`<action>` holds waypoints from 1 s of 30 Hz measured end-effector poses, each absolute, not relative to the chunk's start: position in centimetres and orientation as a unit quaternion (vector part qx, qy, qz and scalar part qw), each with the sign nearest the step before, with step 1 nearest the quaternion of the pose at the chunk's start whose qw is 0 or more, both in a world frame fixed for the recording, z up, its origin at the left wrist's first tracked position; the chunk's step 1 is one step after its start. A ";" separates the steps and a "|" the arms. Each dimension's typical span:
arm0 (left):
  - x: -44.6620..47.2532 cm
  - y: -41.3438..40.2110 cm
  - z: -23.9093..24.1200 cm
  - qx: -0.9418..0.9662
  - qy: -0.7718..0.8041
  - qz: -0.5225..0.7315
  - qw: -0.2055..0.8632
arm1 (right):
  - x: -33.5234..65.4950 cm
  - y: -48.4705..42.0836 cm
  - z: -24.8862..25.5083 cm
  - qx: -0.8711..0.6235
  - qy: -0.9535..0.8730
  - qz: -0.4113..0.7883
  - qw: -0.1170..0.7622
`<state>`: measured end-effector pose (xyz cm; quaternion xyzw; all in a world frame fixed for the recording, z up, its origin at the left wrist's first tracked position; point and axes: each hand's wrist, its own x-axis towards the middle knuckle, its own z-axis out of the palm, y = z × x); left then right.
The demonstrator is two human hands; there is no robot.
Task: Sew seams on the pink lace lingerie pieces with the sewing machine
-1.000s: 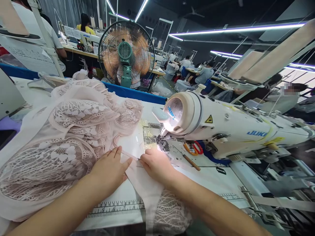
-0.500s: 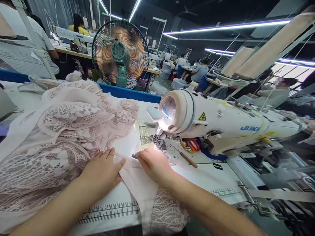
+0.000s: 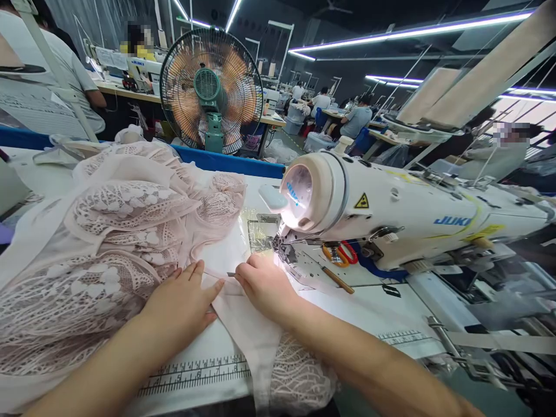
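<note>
My left hand (image 3: 182,304) lies flat with fingers stretched on a pale pink fabric strip (image 3: 245,324), next to a heap of pink lace garment (image 3: 113,231). My right hand (image 3: 263,284) presses the same strip just in front of the presser foot (image 3: 282,250) of a white sewing machine (image 3: 391,214); its fingers are curled round a small metal tool whose tip pokes out toward the left. The strip runs from the needle area down over the table edge.
Orange-and-red scissors (image 3: 339,253) and a wooden-handled tool (image 3: 337,280) lie under the machine arm. A ruler strip (image 3: 195,373) is printed along the table's front edge. A green fan (image 3: 211,90) stands behind. Other people sit at benches beyond.
My right hand has slid slightly forward toward the presser foot, with the metal tool tip now showing. My left hand stays flat on the fabric.
</note>
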<state>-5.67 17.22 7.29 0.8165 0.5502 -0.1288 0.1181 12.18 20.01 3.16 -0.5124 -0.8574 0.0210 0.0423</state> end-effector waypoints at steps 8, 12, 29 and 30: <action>-5.8 17.2 7.1 0.818 0.547 -0.132 0.115 | 11.5 20.4 1.7 -0.476 -0.878 0.011 0.051; -5.9 17.2 6.9 0.816 0.552 -0.126 0.116 | 11.7 20.5 1.5 -0.464 -0.883 0.010 0.076; -5.7 17.3 7.2 0.819 0.541 -0.157 0.108 | 14.3 19.0 2.8 -0.487 -0.871 0.032 0.062; -5.7 17.3 7.1 0.819 0.544 -0.151 0.103 | 14.6 18.9 2.8 -0.497 -0.862 0.048 0.086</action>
